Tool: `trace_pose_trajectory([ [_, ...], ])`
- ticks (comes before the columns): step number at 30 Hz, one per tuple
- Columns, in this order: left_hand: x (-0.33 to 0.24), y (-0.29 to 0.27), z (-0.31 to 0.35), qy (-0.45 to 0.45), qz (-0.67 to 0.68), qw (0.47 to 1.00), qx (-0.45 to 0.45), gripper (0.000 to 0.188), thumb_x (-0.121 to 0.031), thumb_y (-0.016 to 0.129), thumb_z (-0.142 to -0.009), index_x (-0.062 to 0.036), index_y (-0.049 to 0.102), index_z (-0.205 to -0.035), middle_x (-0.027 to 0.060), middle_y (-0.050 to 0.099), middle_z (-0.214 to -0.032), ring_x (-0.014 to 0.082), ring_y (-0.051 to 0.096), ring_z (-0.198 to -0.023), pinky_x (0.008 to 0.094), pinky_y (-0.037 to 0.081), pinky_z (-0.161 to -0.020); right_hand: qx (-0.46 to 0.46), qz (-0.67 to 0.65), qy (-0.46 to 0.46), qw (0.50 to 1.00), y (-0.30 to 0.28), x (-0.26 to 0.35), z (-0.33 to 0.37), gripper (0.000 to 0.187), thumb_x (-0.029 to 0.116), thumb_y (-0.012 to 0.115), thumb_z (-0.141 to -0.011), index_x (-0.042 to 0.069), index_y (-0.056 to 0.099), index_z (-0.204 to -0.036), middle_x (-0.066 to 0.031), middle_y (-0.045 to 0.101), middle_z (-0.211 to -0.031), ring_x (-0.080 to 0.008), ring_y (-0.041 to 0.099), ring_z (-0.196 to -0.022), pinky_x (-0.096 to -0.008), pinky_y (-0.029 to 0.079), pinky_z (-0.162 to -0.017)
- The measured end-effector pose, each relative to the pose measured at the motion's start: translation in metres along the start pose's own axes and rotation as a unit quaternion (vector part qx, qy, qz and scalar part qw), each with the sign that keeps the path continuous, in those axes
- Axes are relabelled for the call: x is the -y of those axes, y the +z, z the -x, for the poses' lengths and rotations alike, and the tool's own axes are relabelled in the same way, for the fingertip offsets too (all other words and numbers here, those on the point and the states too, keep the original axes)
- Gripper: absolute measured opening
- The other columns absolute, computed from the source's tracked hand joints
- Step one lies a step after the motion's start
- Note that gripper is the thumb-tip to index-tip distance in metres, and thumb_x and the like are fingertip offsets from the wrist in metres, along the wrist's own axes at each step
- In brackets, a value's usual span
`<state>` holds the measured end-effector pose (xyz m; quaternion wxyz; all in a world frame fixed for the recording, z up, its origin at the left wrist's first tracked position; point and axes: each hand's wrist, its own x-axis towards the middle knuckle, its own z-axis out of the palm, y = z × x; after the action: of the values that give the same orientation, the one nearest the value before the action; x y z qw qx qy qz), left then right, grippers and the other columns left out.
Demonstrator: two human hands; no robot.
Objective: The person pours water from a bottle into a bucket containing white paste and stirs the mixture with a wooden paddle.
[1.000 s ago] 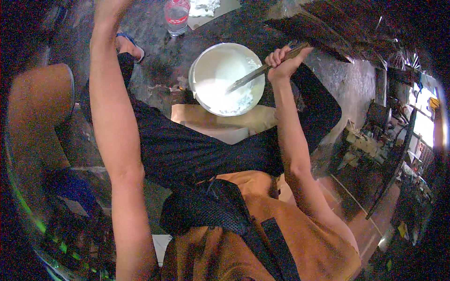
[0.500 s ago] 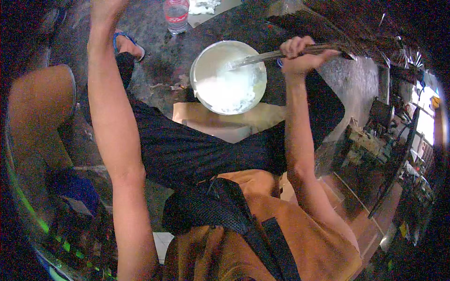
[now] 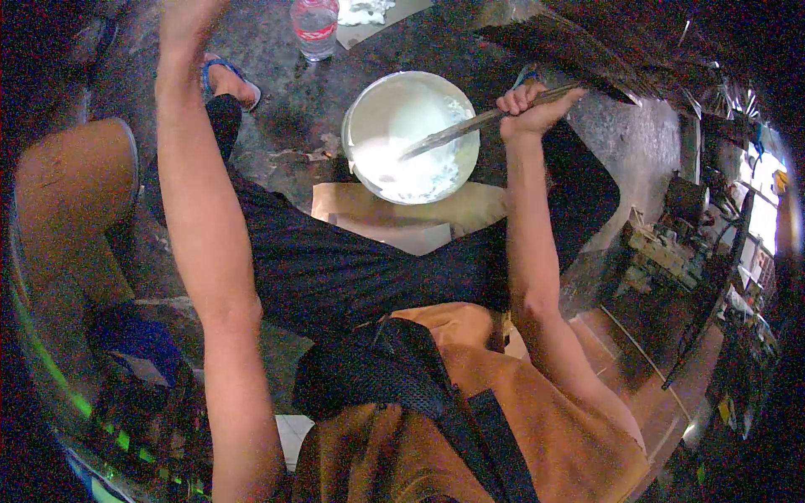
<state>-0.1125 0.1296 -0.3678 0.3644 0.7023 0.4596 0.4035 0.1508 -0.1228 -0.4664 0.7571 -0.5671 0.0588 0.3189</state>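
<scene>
A wooden stick (image 3: 457,131) is gripped in my right hand (image 3: 532,111), the fingers wrapped round its upper part. It slants down to the left into a white bucket (image 3: 350,117) between my legs. The stick's lower end meets white, brightly lit stuff (image 3: 428,174) in the bucket; whether this is paste or powder I cannot tell. My left arm reaches far forward, and only the wrist and the near part of my left hand (image 3: 194,18) show at the top edge. Its fingers are outside the picture.
A clear bottle (image 3: 316,32) stands beyond the bucket, beside a sheet (image 3: 387,27) bearing white material. Cardboard (image 3: 360,201) lies on the near side of the bucket. A brown, round-rimmed container (image 3: 80,180) is at the left. Cluttered machine parts (image 3: 662,247) are at the right.
The stick's lower end has shifted down and slightly left in the bucket, and the stick tilts more steeply. My right hand has turned a little with it. My left arm has barely moved.
</scene>
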Motion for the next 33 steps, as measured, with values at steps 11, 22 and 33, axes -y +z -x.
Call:
trace_pose_trajectory([
  [11,-0.009,0.007,0.009,0.034,0.009,0.999,0.007,0.031,-0.023,0.063,-0.088,0.0032,0.061,-0.106,0.0043,0.063,-0.083,0.0109,0.058,-0.076,0.0243,0.045,-0.069,0.14,-0.066,-0.107,0.982,-0.007,0.004,-0.021,0.079,0.091,0.023,-0.067,0.014,0.031,-0.051,-0.0003,0.025,-0.042,-0.0142,0.023,-0.038,-0.0295,0.021,-0.04],
  [22,-0.016,0.0,0.01,0.024,-0.01,1.0,-0.004,0.031,-0.023,0.062,-0.088,0.0029,0.061,-0.106,0.0042,0.063,-0.082,0.0107,0.058,-0.076,0.025,0.046,-0.068,0.049,0.007,-0.001,0.999,0.012,-0.008,-0.005,0.074,0.09,0.034,-0.065,0.017,0.034,-0.056,0.0011,0.027,-0.042,-0.0143,0.026,-0.033,-0.0289,0.023,-0.034],
  [33,0.018,-0.006,-0.012,0.018,-0.005,1.0,-0.007,0.03,-0.023,0.063,-0.088,0.0026,0.062,-0.104,0.0033,0.063,-0.081,0.0098,0.058,-0.075,0.0238,0.045,-0.067,0.059,0.044,-0.035,0.997,0.035,0.067,-0.009,0.075,0.089,0.026,-0.07,0.014,0.031,-0.06,0.0002,0.024,-0.049,-0.0151,0.022,-0.043,-0.0311,0.024,-0.048],
])
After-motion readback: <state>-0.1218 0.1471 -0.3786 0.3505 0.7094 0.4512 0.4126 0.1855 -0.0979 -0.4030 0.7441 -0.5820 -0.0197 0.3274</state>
